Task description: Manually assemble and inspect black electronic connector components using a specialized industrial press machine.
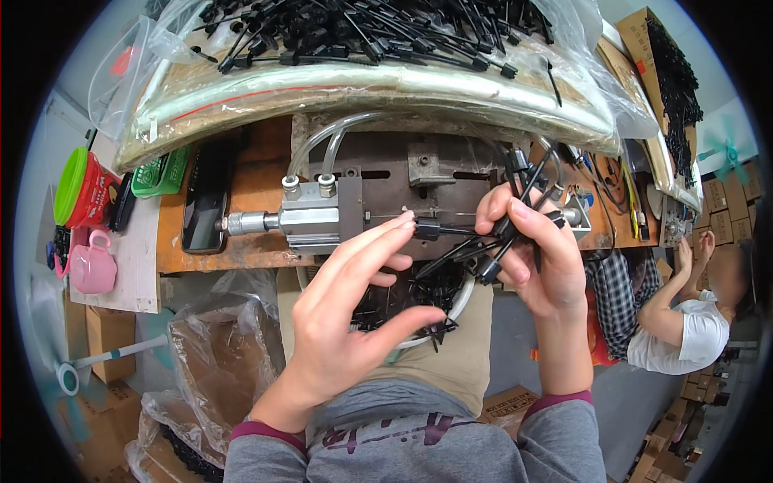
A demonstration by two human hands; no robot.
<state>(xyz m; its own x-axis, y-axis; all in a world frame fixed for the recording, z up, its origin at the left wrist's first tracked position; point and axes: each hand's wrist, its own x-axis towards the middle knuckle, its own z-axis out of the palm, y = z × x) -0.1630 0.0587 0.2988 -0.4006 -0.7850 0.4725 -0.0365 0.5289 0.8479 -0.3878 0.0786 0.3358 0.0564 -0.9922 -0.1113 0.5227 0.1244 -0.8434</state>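
My right hand (555,266) grips a small bunch of black plastic parts with thin stems (489,270), pinched between thumb and fingers and pointing several ways. My left hand (334,326) has its fingers stretched out and its thumb well apart. Its fingertips are at the end of one black part (427,229), touching or nearly so; nothing is gripped. Behind the hands is a metal bench fixture with an air cylinder (312,225), fed by two clear tubes (328,153). Below them, a white-rimmed bowl (465,304) on my lap holds more black parts, partly hidden by my left hand.
Many black parts (362,32) lie heaped on a plastic-covered tray (386,88) at the back. A phone (208,197), a green-rimmed red tub (84,189) and a pink cup (94,266) are left. Plastic-lined boxes (229,338) stand below. Another person (680,322) sits at right.
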